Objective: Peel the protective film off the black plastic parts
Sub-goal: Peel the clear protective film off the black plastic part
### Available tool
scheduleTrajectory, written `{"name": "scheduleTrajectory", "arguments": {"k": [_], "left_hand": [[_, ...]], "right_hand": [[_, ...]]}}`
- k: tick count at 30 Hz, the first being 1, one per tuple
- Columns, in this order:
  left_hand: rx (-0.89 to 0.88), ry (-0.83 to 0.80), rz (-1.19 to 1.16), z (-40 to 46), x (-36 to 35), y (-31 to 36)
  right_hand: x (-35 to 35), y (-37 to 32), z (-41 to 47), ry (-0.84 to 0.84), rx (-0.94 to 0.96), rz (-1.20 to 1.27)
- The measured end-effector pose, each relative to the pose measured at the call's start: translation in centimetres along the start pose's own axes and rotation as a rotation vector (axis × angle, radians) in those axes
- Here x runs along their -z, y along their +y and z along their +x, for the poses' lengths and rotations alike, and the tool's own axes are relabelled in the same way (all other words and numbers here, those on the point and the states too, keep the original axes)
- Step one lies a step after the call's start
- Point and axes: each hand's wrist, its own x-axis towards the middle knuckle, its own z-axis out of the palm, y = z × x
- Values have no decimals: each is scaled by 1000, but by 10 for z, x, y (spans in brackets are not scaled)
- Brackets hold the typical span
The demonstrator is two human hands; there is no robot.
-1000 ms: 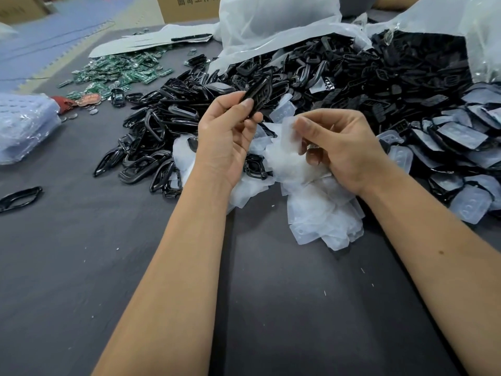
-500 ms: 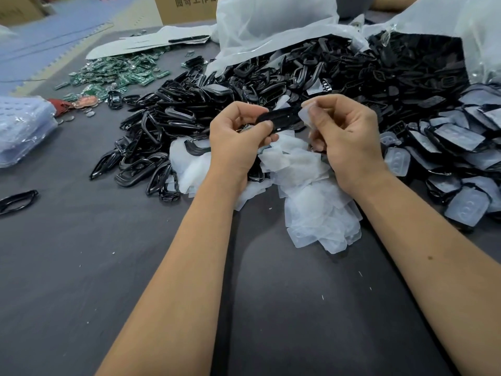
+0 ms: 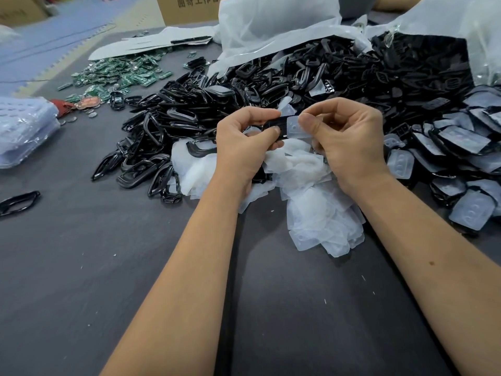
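Your left hand [image 3: 245, 142] grips the black part [image 3: 273, 126] above the peeled-film heap [image 3: 311, 202]; your right hand [image 3: 349, 139], at three o'clock of it, pinches the film [image 3: 294, 128]. Pull too sharply and the film may tear.

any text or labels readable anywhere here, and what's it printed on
"曲奇工作台", roughly, as the top is cut off and the last character is partly hidden: printed on the cardboard box at the far edge.
Green circuit boards: any markings are too small to read.
Film and black plastic part in the hands: no text visible.
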Motion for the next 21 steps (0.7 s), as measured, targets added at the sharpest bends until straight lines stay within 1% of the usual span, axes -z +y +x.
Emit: {"name": "scheduleTrajectory", "arguments": {"k": [4,11,18,21], "left_hand": [[-12,-6,-19,0,0,0],[-22,-19,-56,-2,-1,2],[43,-44,-109,-3,-2,6],[68,-65,-139,-3,-2,7]], "right_hand": [[-1,2,0,-37,-10,3],[0,1,-1,1,-38,11],[-1,1,0,-5,-45,13],[0,2,1,-9,-37,-33]]}}
